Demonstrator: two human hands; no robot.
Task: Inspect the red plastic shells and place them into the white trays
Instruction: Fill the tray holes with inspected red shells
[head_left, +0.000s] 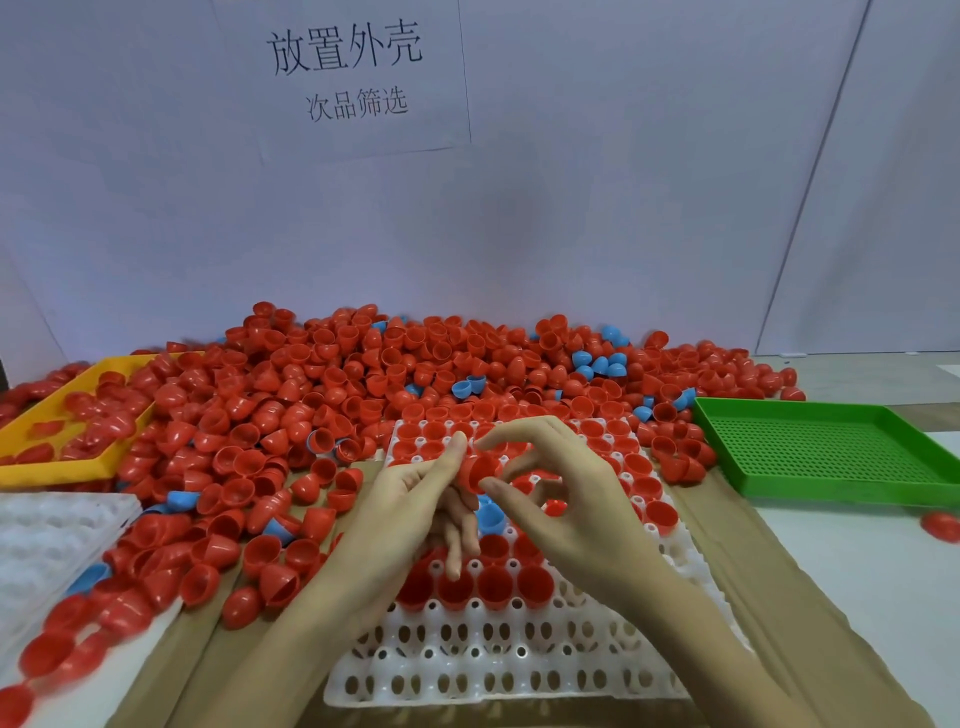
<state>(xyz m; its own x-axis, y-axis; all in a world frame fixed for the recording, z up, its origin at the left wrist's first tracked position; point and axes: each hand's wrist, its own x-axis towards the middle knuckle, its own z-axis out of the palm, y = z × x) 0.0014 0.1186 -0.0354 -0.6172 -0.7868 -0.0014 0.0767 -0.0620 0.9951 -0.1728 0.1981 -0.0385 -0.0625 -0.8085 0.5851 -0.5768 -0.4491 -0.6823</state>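
Red shell (479, 470) sits pinched between both hands, left hand (400, 499) and right hand (566, 499), above the white tray (498, 670), half filled with red shells. Wall sign (345, 73) reads 放置外壳, 次品筛选. Yellow tray (52, 462) holds reds; green tray (831, 452) lies right; a red heap (363, 384) covers the table.

Shell pile (363, 395) behind tray (498, 670), another tray (47, 540) left

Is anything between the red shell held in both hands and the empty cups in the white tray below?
Nothing visible blocks it. The red shell is held above the white tray, whose near rows are open. A blue shell sits just beneath the hands.
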